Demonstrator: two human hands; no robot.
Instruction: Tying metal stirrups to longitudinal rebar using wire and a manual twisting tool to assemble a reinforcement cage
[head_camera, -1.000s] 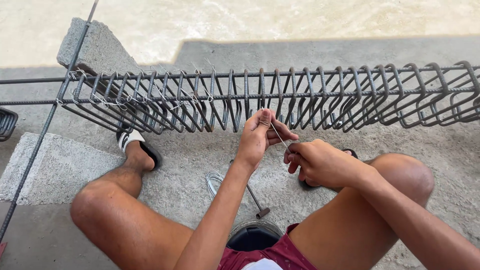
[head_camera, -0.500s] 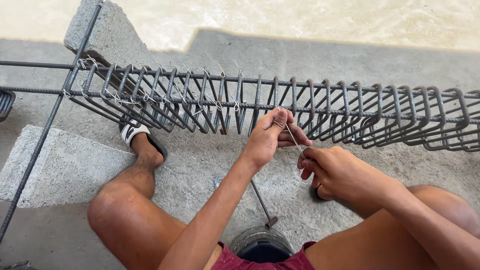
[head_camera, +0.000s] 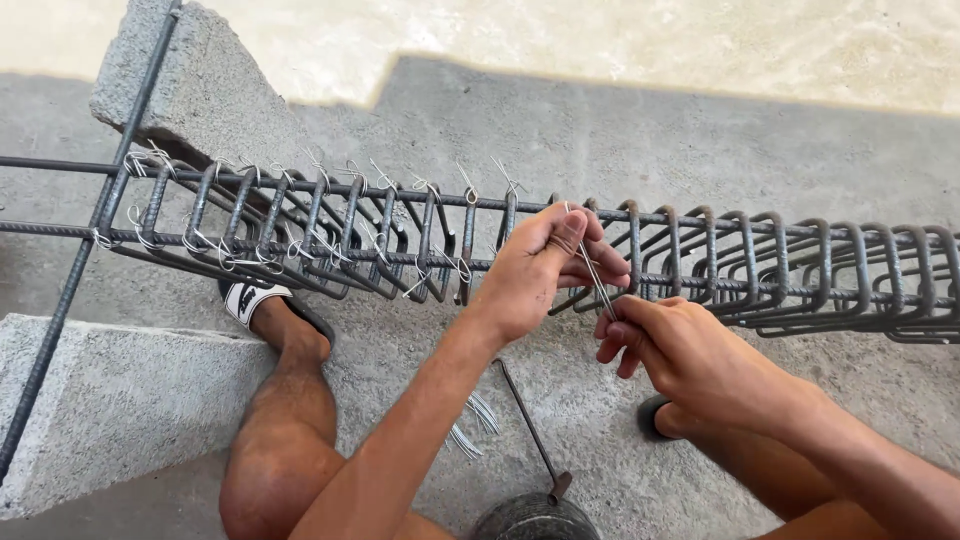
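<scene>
Tie wire (head_camera: 598, 280), thin, doubled: we pinch it with left hand (head_camera: 540, 265) at the rebar cage (head_camera: 400, 235), twelve o'clock, and right hand (head_camera: 690, 355) at four. Risk: wire slipping from fingertips or pricking skin.

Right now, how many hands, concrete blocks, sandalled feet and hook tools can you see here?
Hands: 2, the left hand and the right hand, both on a thin tie wire.
Concrete blocks: 2.
Sandalled feet: 2.
Hook tools: 1.
Total: 7.
</scene>
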